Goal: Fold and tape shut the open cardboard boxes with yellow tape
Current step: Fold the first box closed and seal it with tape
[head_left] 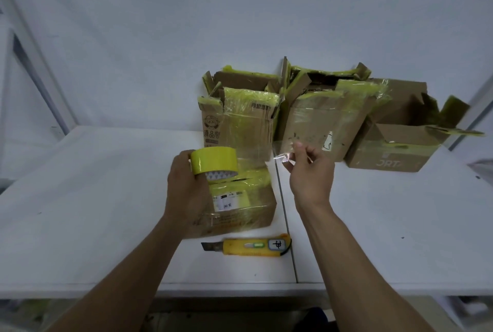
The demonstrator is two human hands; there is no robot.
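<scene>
My left hand grips a roll of yellow tape above a small cardboard box with closed flaps and yellow tape across its top. My right hand pinches the free end of a translucent tape strip that stretches from the roll to the right. Behind stand three open cardboard boxes with yellow tape remnants: a left one, a middle one and a right one with a flap sticking out.
A yellow utility knife lies on the white table near its front edge, just in front of the small box. A seam runs between two tabletops right of the box. A white wall rises behind.
</scene>
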